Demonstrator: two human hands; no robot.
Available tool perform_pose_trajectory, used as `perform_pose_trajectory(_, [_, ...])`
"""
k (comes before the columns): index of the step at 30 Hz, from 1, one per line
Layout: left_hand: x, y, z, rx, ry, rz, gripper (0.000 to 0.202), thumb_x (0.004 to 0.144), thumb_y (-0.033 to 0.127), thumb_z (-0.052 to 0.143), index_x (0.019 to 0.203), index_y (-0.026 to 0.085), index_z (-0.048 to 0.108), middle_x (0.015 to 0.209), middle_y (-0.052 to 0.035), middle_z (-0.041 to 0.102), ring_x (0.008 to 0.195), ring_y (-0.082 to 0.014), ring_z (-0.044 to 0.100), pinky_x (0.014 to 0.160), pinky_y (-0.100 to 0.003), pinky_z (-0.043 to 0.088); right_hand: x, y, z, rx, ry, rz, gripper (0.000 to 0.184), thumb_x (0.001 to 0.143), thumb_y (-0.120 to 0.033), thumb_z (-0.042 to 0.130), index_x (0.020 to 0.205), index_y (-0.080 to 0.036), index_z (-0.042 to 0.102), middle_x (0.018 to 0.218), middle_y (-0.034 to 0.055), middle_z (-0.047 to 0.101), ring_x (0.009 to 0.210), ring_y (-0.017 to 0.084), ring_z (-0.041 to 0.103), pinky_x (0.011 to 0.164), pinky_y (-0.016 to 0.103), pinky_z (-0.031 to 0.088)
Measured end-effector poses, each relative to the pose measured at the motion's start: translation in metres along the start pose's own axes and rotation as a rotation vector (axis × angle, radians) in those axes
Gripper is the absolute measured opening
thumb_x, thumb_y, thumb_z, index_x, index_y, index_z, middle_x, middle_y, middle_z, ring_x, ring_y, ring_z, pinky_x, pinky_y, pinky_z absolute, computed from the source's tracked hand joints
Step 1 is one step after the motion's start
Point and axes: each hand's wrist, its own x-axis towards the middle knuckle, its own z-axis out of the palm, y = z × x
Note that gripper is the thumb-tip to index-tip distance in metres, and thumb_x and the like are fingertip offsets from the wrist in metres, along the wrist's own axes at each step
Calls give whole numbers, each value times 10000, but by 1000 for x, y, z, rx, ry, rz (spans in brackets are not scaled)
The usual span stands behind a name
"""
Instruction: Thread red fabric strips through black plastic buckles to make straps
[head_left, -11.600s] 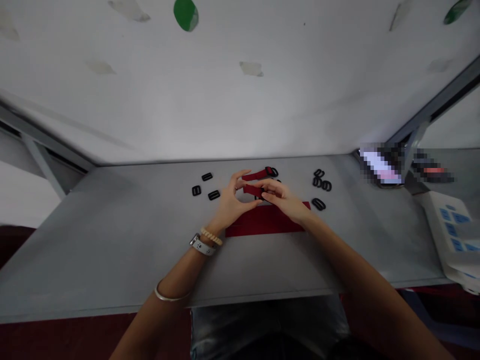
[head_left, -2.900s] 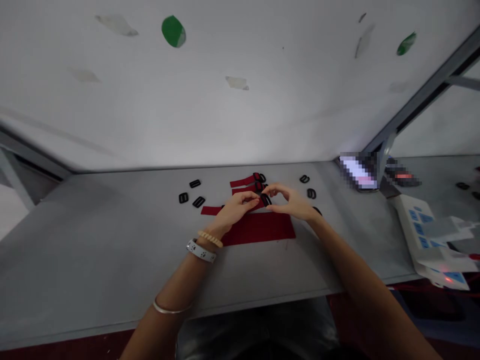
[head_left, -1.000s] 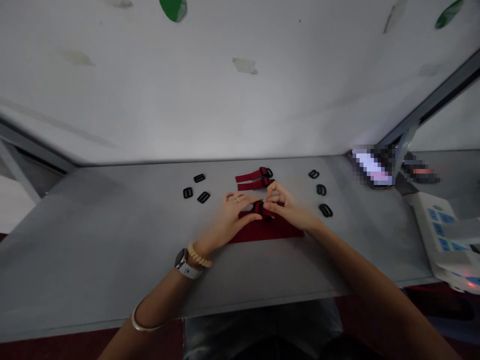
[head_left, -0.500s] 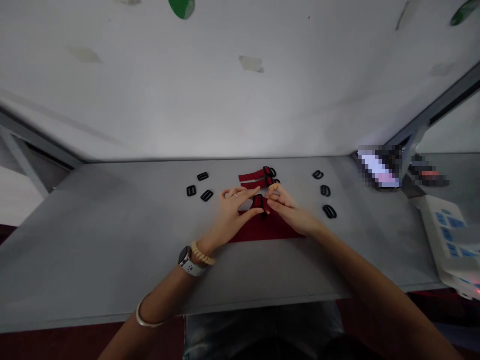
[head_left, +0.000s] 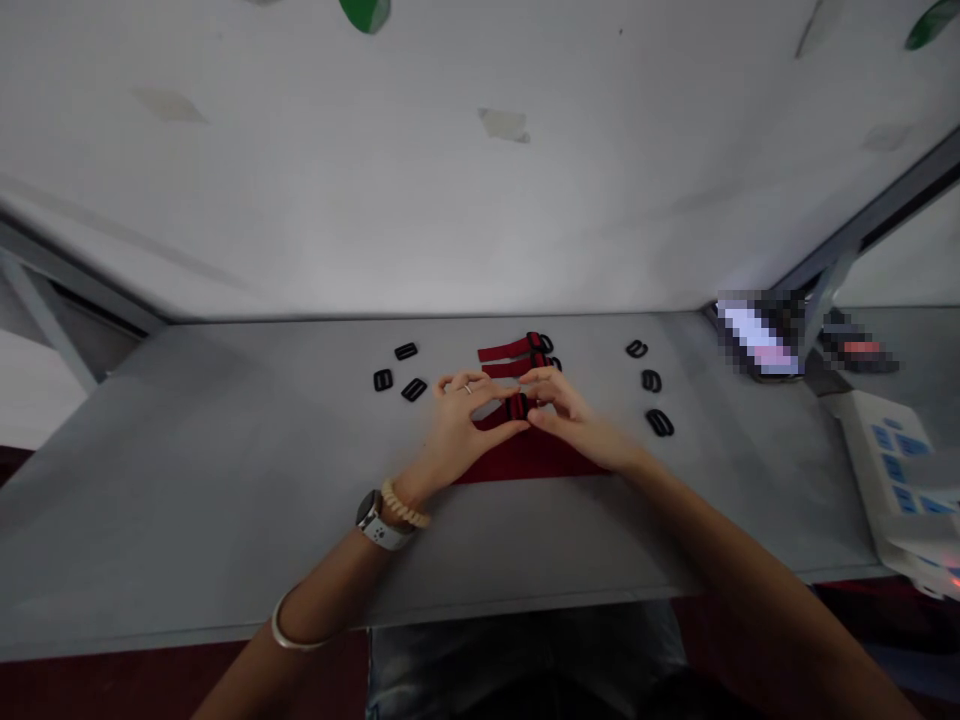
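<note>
Since half a second ago, the right hand has shifted from the strap's tail to the right edge of the black slider. Webbing looks threaded, so probably adjusting. Slider and red strap are over the far edge of the red cloth. Left hand: thumb and index clamped on slider. Right: fingers curled, grip unclear. Two buckled straps beyond cloth.

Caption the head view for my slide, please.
Left hand and right hand meet at a black buckle on a red strap, over red cloth.
</note>
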Motion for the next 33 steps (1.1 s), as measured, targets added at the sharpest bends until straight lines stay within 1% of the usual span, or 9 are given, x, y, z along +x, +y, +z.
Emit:
perform_pose_trajectory(3, [0,-5,2,-11,-12,-1,293,790,347,766,1058,259,685,1055,-21,736,1048,-241,620,966,-457,349,1,1,3,-120,52,-91,295,871,-327,656,1131,-273,529,1191,45,585,1131,199,554,1011,398,415])
perform_pose_trajectory(7, [1,-9,4,-94,-50,23,376,804,328,760,1157,269,644,1171,-23,719,1075,-225,641,973,-437,368,2,6,3,-202,153,-158,208,879,-270,625,1080,-254,572,1087,37,625,1048,189,581,972,395,448])
perform_pose_trajectory(12, [2,-7,2,-72,-9,-23,366,792,342,772,1131,267,656,1065,-14,745,1006,-227,664,977,-459,370,3,7,0,-327,141,-213,206,884,-254,626,1090,-264,631,1054,34,656,993,191,591,934,399,468])
perform_pose_trajectory(16, [1,-6,3,-26,-16,31,311,765,382,789,1031,262,680,1032,-9,749,989,-234,660,1018,-506,328,4,7,-5,-341,174,-235,60,886,-295,643,932,-264,665,1046,35,633,1073,204,572,1021,441,421])
perform_pose_trajectory(20, [1,-11,6,-10,-71,63,299,770,394,782,1018,260,682,1010,-14,754,988,-241,662,1025,-529,318,3,2,-13,-291,126,-211,99,910,-337,620,854,-263,653,1201,27,617,1215,210,532,1100,459,363])
perform_pose_trajectory(22, [2,-13,7,-27,-77,45,314,783,391,771,1054,263,676,1033,-21,754,1003,-242,661,1019,-523,328,3,1,-17,-302,132,-227,74,911,-329,625,958,-286,662,1249,24,618,1265,208,502,1120,457,345])
perform_pose_trajectory(25, [2,-14,8,-55,-66,14,333,774,394,779,1057,253,674,1064,-31,749,1024,-245,660,1018,-520,334,4,2,-21,-434,112,-239,211,892,-301,658,1102,-310,668,1262,37,613,1262,217,488,1111,466,355])
perform_pose_trajectory(29, [2,-14,9,-110,-104,-6,318,777,420,769,1039,259,687,1042,-22,751,1002,-235,665,1024,-517,347,5,7,-24,-586,98,-272,77,890,-255,655,934,-274,715,1192,50,624,1187,234,499,1067,481,384])
perform_pose_trajectory(33, [2,-17,10,-142,-176,27,327,804,454,733,1065,263,688,1058,-27,745,1017,-234,660,1060,-523,335,4,2,-22,-536,35,-272,66,908,-282,628,865,-250,666,1209,51,614,1224,239,469,1089,499,353])
